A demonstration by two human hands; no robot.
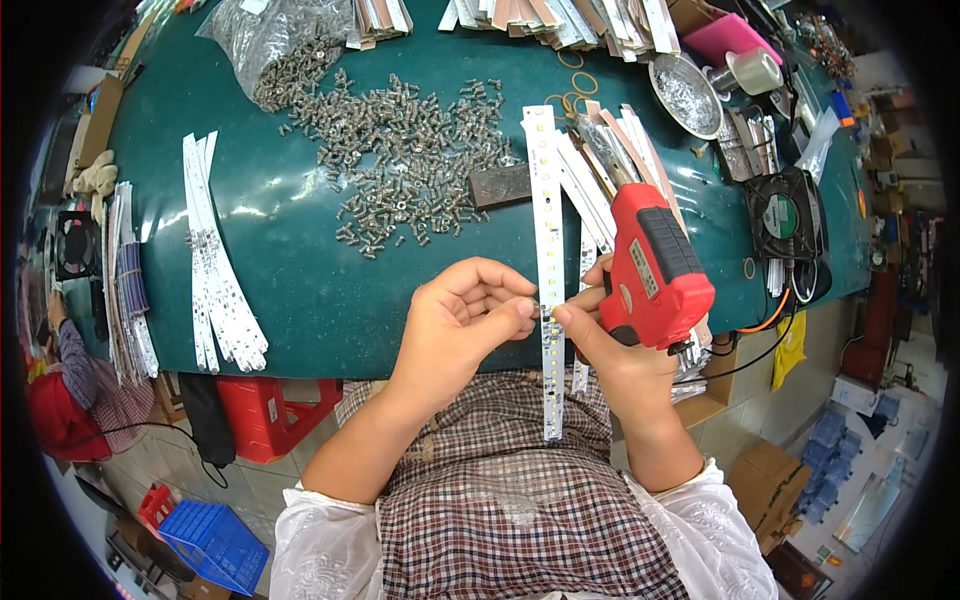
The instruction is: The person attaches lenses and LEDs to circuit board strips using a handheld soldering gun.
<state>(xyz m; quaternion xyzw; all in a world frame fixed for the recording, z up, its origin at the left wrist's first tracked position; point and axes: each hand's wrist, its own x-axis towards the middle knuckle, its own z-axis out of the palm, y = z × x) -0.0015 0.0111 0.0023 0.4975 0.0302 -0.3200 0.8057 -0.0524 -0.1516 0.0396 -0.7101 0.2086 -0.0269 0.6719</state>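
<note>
A long white LED circuit-board strip (548, 210) stands nearly upright in view, its lower end over my checked apron. My right hand (625, 355) pinches it by the right edge, thumb in front. A red and black pistol-shaped power tool (640, 265) also rests in that hand, hiding some of its fingers. My left hand (460, 320) is closed, thumb and forefinger brought together at the strip's left edge. Something small and dark (536, 311) shows by that thumb; its kind is unclear. Many small metal screws (400, 150) lie beyond on the green table (290, 330).
A dark block (500, 186) sits beside the screws. White strips (212, 270) are piled left, others (585, 190) right. Farther back are a plastic bag (285, 30), a metal dish (686, 95) and a black fan (785, 222). A person in red (75, 410) works at far left.
</note>
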